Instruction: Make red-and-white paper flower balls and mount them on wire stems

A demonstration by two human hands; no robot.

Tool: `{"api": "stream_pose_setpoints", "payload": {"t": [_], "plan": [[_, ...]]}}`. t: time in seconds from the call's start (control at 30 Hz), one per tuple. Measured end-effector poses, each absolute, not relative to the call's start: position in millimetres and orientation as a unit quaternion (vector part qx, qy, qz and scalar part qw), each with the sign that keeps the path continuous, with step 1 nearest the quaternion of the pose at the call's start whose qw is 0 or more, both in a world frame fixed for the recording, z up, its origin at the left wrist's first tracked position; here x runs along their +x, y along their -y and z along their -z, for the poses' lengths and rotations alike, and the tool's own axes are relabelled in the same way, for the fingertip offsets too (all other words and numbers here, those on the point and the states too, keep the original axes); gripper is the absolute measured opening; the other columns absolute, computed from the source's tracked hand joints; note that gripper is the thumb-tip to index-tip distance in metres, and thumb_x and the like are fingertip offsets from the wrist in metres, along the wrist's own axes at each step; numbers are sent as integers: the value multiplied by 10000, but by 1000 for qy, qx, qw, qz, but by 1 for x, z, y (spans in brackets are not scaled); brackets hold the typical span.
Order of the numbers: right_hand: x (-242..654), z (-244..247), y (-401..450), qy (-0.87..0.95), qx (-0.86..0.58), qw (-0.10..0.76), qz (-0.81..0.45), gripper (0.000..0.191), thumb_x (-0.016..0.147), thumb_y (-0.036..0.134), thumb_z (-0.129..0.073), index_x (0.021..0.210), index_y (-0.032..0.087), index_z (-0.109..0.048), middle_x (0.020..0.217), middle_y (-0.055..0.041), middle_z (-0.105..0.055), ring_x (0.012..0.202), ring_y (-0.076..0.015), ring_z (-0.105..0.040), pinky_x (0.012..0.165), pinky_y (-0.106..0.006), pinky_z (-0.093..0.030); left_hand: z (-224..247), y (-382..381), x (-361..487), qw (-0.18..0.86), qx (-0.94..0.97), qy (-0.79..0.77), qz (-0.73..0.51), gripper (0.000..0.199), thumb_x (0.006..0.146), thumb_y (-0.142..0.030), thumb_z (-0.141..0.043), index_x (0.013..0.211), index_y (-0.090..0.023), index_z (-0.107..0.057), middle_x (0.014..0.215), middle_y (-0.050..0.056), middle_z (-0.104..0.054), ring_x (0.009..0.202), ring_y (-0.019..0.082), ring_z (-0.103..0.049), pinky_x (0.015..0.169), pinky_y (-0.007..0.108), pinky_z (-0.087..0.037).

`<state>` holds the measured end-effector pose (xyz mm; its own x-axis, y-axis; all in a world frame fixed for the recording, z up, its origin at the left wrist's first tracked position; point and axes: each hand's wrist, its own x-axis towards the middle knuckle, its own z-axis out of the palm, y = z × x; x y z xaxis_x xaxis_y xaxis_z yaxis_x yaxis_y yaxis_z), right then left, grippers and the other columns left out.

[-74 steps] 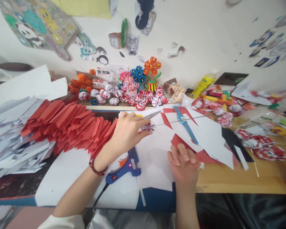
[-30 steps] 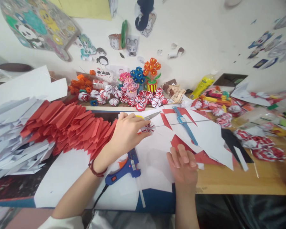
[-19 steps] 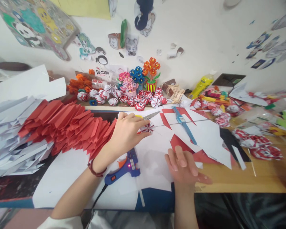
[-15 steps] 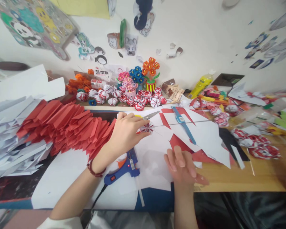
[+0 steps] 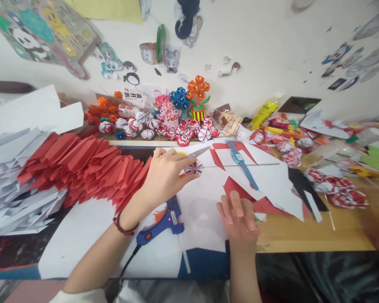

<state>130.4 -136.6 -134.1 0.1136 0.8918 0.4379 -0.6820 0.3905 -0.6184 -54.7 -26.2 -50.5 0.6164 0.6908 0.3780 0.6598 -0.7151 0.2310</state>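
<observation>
My left hand [image 5: 167, 173] is closed on a small red-and-white paper flower [image 5: 195, 167], its thumb and fingers around the flower's left side. A thin straight stem [image 5: 246, 165] runs from the flower to the right above the white paper. Just behind the flower lie scissors [image 5: 198, 152], their yellow handle partly covered by my left hand. My right hand [image 5: 239, 214] hovers over the paper's lower right with nothing in it, fingers loosely bent and apart. Under my left forearm rests a blue glue gun [image 5: 159, 230] with a red light on and a glue stick [image 5: 186, 256] sticking out.
Piles of folded red paper [image 5: 82, 168] and folded white paper [image 5: 15, 176] cover the left. Finished paper flowers [image 5: 183, 134] line the back. A blue watch [image 5: 238, 158] lies on the white paper, with red scraps [image 5: 236, 187] around it. A yellow bottle [image 5: 265, 113] stands behind.
My right thumb has drawn in from the right side toward the palm. My left hand keeps its hold on the paper flower. The whole view has shifted slightly.
</observation>
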Motion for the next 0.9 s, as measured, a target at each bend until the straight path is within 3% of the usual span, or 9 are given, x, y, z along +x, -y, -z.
{"api": "stream_pose_setpoints", "payload": {"t": [0.27, 0.67, 0.77, 0.9], "plan": [[130, 133, 138, 393, -181, 736, -520, 488, 689, 443, -830, 455, 227, -460, 568, 30, -300, 433, -98, -281, 402, -270, -251, 50, 26, -54, 36, 898, -376, -226, 309, 871, -453, -695, 1112, -261, -716, 1112, 26, -761, 905, 233, -629, 778, 402, -298], [128, 127, 137, 387, -178, 735, -527, 369, 703, 408, -823, 493, 267, -553, 537, 39, -291, 406, -94, -257, 391, -259, -235, 48, 27, -52, 44, 899, -376, -220, 301, 885, -434, -682, 1122, -251, -714, 1139, 37, -754, 927, 244, -631, 785, 404, -292], [128, 126, 136, 399, -161, 730, -530, 350, 691, 458, -810, 526, 276, -560, 546, 41, -305, 401, -94, -268, 376, -251, -231, 49, 27, -53, 39, 899, -376, -219, 321, 880, -446, -686, 1130, -248, -713, 1135, 34, -755, 923, 243, -630, 786, 408, -294], [129, 127, 134, 408, -174, 730, -520, 464, 638, 563, -800, 493, 256, -484, 529, 43, -291, 368, -95, -251, 343, -251, -217, 51, 27, -53, 32, 900, -376, -220, 325, 875, -449, -690, 1132, -251, -710, 1135, 43, -754, 930, 248, -629, 785, 409, -299]]}}
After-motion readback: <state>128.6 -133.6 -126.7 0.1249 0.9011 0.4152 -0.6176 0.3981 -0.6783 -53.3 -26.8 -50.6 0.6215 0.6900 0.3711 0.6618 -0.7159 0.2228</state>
